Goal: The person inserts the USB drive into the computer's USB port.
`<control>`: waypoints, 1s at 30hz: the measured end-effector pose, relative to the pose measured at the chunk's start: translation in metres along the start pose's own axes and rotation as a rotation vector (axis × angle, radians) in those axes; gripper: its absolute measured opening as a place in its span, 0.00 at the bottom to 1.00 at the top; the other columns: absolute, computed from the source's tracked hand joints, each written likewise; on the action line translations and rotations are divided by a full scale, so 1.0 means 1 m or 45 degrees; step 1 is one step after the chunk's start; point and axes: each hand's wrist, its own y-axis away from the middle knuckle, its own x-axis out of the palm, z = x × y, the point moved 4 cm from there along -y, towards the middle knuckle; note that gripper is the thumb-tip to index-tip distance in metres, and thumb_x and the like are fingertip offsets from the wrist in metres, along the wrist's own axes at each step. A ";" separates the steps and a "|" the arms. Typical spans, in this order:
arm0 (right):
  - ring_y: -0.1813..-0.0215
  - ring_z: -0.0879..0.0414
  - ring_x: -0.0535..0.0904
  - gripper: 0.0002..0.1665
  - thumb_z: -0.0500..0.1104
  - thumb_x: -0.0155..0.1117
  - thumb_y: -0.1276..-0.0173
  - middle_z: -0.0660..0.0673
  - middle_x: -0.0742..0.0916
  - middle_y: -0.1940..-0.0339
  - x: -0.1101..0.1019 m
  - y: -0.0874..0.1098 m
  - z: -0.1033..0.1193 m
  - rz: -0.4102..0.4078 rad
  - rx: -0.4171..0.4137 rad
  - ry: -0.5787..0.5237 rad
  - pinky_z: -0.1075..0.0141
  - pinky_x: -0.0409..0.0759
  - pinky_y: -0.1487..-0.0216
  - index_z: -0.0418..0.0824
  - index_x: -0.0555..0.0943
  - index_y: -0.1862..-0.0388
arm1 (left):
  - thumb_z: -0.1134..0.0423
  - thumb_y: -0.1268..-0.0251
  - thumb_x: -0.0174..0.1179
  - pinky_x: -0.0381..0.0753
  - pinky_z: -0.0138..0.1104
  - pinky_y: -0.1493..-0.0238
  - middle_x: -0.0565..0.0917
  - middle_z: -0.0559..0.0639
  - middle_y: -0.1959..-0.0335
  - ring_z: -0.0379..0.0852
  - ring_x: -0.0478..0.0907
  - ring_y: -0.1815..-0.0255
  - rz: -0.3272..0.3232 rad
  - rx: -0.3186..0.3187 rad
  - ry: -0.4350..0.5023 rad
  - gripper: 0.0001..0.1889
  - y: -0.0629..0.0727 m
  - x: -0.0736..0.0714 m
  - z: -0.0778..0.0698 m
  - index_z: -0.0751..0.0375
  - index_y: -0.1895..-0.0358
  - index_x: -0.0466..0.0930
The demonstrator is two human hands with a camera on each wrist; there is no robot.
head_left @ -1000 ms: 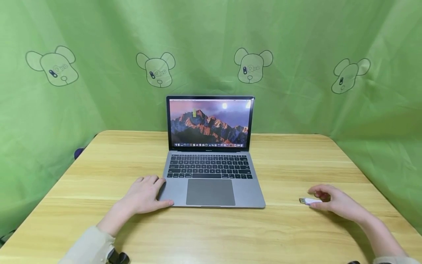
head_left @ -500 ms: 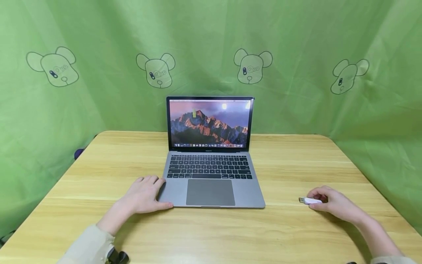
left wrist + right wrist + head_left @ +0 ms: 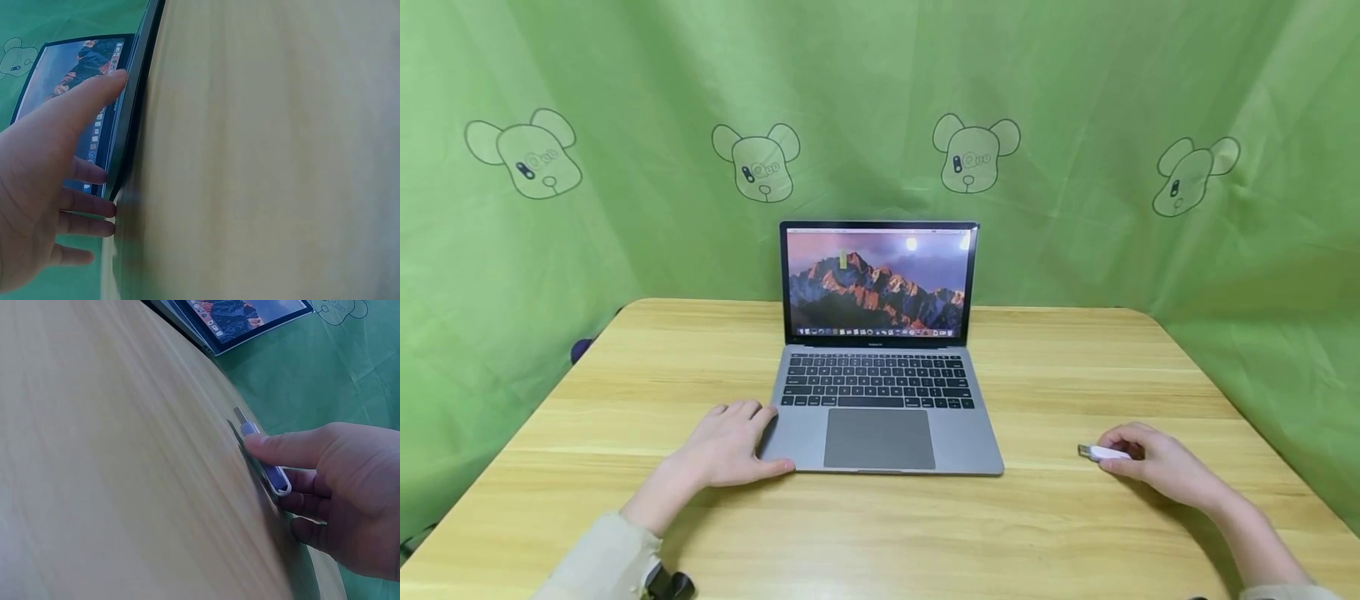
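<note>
A silver laptop (image 3: 880,437) stands unfolded on the wooden table, its screen lit with a mountain picture. My left hand (image 3: 726,446) rests at its front left corner. The thumb lies along the front edge and the other fingers lie by the left side, fairly straight in the left wrist view. To the right of the laptop, my right hand (image 3: 1161,467) pinches a white and purple USB stick (image 3: 275,475) between thumb and fingers. Its bare metal plug points left, toward the laptop. Part of the stick's body is hidden behind the thumb.
The table (image 3: 1037,533) has light wood grain and rounded far corners. A green curtain (image 3: 865,83) printed with bear heads hangs behind and along both sides. A small purple object (image 3: 580,350) shows beyond the left table edge.
My right hand has shifted very slightly left and a touch farther from me, with the USB stick held in it. The left hand and the laptop stay where they were.
</note>
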 end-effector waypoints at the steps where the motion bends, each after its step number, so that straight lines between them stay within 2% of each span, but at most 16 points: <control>1: 0.67 0.67 0.68 0.08 0.42 0.67 0.41 0.54 0.78 0.68 0.000 -0.001 0.000 -0.002 0.001 0.000 0.71 0.69 0.69 0.44 0.79 0.64 | 0.28 0.51 0.54 0.71 0.52 0.48 0.76 0.59 0.49 0.56 0.72 0.49 -0.001 0.000 0.000 0.44 0.000 0.000 0.000 0.64 0.42 0.72; 16: 0.67 0.63 0.70 0.11 0.47 0.64 0.37 0.51 0.79 0.68 0.004 -0.018 0.011 0.048 0.080 -0.016 0.69 0.70 0.67 0.43 0.80 0.61 | 0.29 0.50 0.53 0.71 0.52 0.48 0.75 0.59 0.49 0.57 0.72 0.48 0.002 -0.007 0.015 0.43 0.000 0.003 0.002 0.64 0.41 0.71; 21: 0.66 0.61 0.70 0.11 0.47 0.63 0.37 0.50 0.78 0.69 0.009 -0.029 0.018 0.062 0.068 -0.037 0.69 0.71 0.66 0.41 0.79 0.61 | 0.29 0.50 0.53 0.71 0.52 0.48 0.76 0.59 0.49 0.57 0.72 0.48 -0.004 -0.002 0.016 0.43 0.000 0.003 0.002 0.64 0.41 0.71; 30: 0.72 0.60 0.69 0.11 0.47 0.62 0.35 0.49 0.77 0.71 0.013 -0.044 0.030 0.081 0.032 -0.084 0.68 0.70 0.73 0.40 0.79 0.60 | 0.30 0.51 0.55 0.70 0.53 0.46 0.75 0.60 0.48 0.57 0.71 0.46 0.040 -0.030 0.017 0.43 -0.003 0.002 0.001 0.63 0.41 0.71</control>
